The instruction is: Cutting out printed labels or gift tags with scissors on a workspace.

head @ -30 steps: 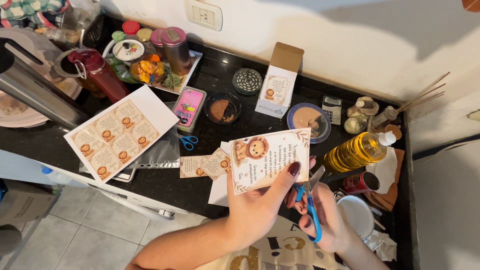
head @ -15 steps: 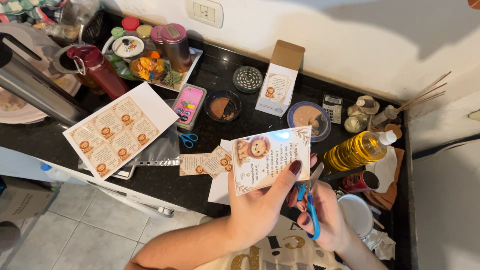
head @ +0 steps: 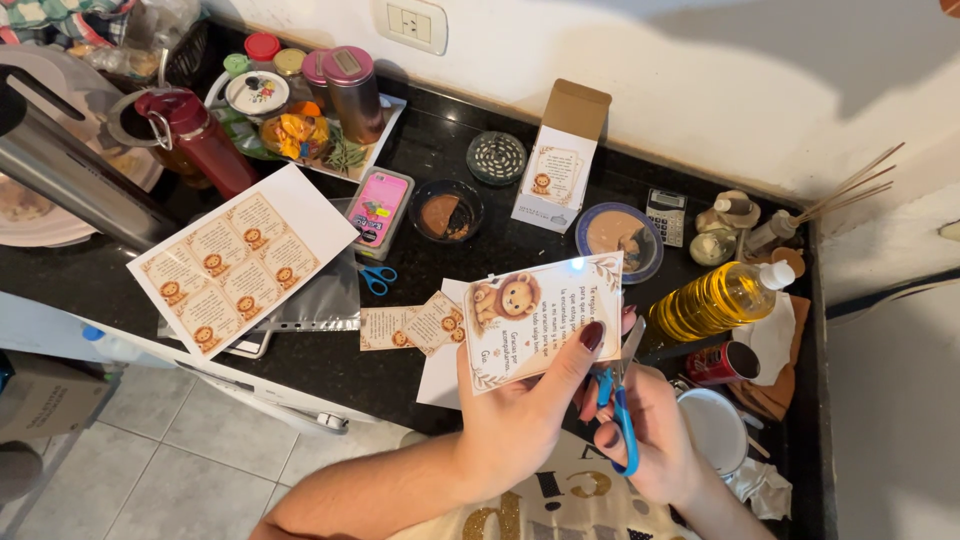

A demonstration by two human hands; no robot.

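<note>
Left hand (head: pixel 515 420) closed on a printed card with a lion picture (head: pixel 545 320): thumb pressed flat on the card's face near its lower right edge, remaining fingers hidden behind the card. Card held tilted above the front edge of the black counter (head: pixel 440 160), lion toward the left, lines of text to the right of it.

Right hand (head: pixel 650 440) closed through the blue handles of a pair of scissors (head: pixel 622 400). Blades pointing up toward the card's right edge; blade tips meeting the card's lower right corner, just beside the left thumb. How far the blades stand apart: cannot tell, since the thumb and card cover part of them.

On the counter below the card: a white sheet (head: pixel 440 360) with small cut cards (head: pixel 412 325) lying partly over its left side. Further left, a printed sheet of uncut lion cards (head: pixel 240 262) resting on a clear plastic sleeve (head: pixel 320 300). A second, smaller pair of blue scissors (head: pixel 377 279) lying between that sheet and the cut cards. A pink box (head: pixel 377 208) behind them. An open white carton (head: pixel 560 165) standing near the wall. A bottle of yellow oil (head: pixel 720 298) lying just right of the held card.
</note>
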